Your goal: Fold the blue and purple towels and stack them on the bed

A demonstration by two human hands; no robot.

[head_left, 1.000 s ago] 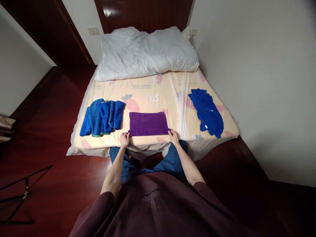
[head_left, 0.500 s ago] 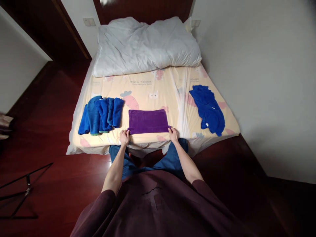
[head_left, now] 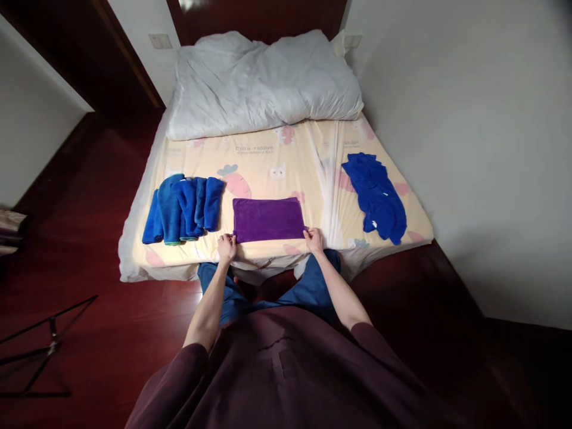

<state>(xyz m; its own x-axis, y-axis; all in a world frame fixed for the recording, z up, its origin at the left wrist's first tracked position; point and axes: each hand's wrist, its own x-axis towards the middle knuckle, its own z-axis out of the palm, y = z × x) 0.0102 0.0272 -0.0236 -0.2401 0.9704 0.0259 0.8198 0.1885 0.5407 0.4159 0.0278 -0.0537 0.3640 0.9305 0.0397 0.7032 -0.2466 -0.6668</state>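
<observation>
A purple towel [head_left: 268, 220] lies flat as a wide rectangle near the front edge of the bed. At its near left corner my left hand [head_left: 227, 247] is closed, thumb and fingers pinching the cloth. My right hand [head_left: 313, 240] pinches the near right corner in the same way. Left of the towel, several rolled or folded blue towels [head_left: 183, 208] lie side by side. To the right is a loose, overlapping heap of blue towels [head_left: 375, 196] with small white tags.
The bed [head_left: 192, 161] has a cream sheet with carrot and rabbit prints. A bunched white quilt [head_left: 268, 83] lies across its far end. A wall [head_left: 469, 149] rises along the right side. Black stand legs [head_left: 51, 339] are on the dark red floor at left.
Both hands keep their pinch on the near corners. The right corner and hand have shifted very slightly inward and the left corner slightly right; the other towels stay put.
</observation>
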